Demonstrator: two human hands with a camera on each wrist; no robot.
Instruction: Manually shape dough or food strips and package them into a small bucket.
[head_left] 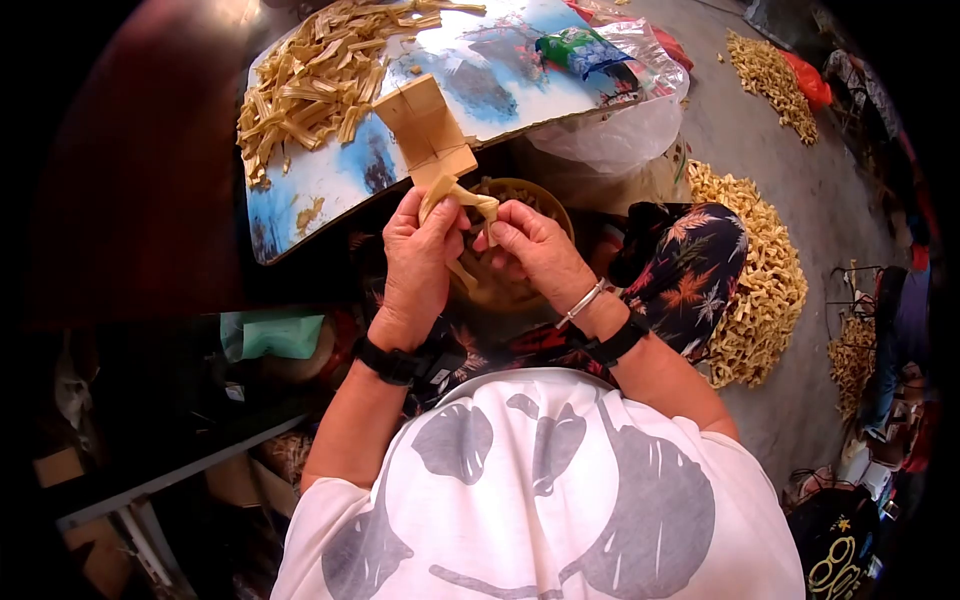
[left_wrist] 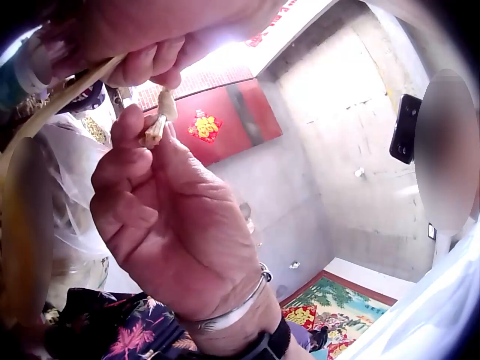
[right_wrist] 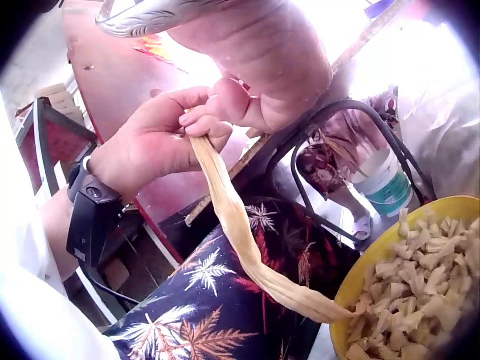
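Both hands meet over a long, pale yellow dried strip [head_left: 472,198] in front of the chest. My left hand [head_left: 420,255] pinches it between thumb and fingers, with one end standing up above them. My right hand [head_left: 548,252] pinches a folded, twisted part of the same strip, a small knot-like bit [left_wrist: 157,129] between the fingertips in the left wrist view. From the fingers, the strip's long tail [right_wrist: 240,232] hangs down to a yellow basin [right_wrist: 358,271] of short knotted pieces [right_wrist: 416,292].
A table with a blue-and-white top [head_left: 345,200] carries a heap of loose strips [head_left: 310,85], a wooden stand [head_left: 420,120] at its edge and a green packet [head_left: 582,50]. A clear plastic bag [head_left: 625,125] hangs beside it. Knotted pieces [head_left: 765,290] lie heaped on the floor at right.
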